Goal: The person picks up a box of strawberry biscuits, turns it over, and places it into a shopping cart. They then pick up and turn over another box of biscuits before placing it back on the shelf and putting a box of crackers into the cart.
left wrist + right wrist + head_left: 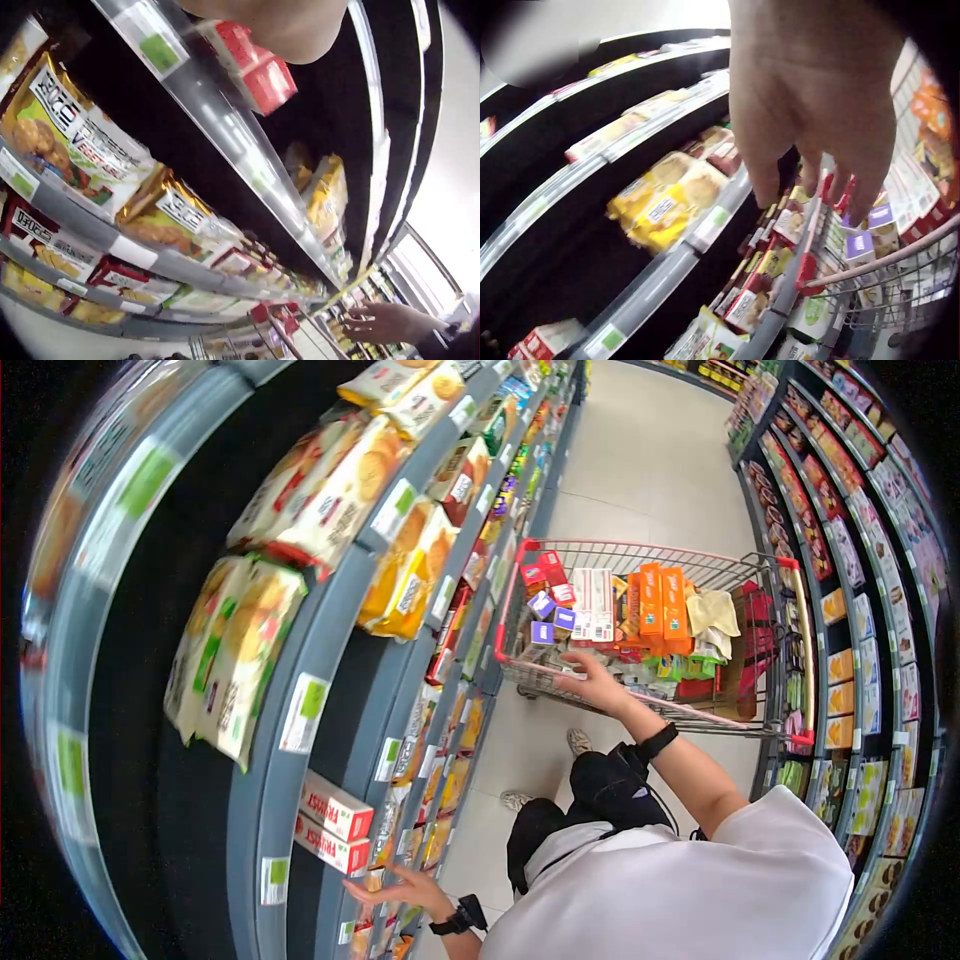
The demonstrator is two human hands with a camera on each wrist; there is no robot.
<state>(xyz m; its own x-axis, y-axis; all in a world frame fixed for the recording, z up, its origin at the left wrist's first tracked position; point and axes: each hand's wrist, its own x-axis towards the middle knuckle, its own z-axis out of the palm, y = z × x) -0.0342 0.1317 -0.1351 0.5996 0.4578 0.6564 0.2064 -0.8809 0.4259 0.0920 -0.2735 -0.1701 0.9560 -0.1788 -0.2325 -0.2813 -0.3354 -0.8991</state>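
Observation:
Two red-and-white boxes (335, 825) lie stacked on a grey shelf, jutting past its edge. Just below them in the head view is my left hand (400, 890), fingers spread and loosely extended; whether a fingertip touches a box cannot be told. The left wrist view has part of that hand (277, 26) beside the red box ends (268, 82). My right hand (605, 690) hangs with relaxed fingers by the near side of the shopping cart (640, 547), holding nothing. In the right wrist view its fingers (866, 176) point down near the cart's rim (885, 261).
Biscuit packs (235, 650) and yellow bags (408, 575) fill parts of the left shelves. Orange boxes (650, 600), white boxes (593, 605) and purple-and-white boxes (542, 632) lie in the cart. More stocked shelves (840, 660) stand on the right, with tiled floor (640, 450) between.

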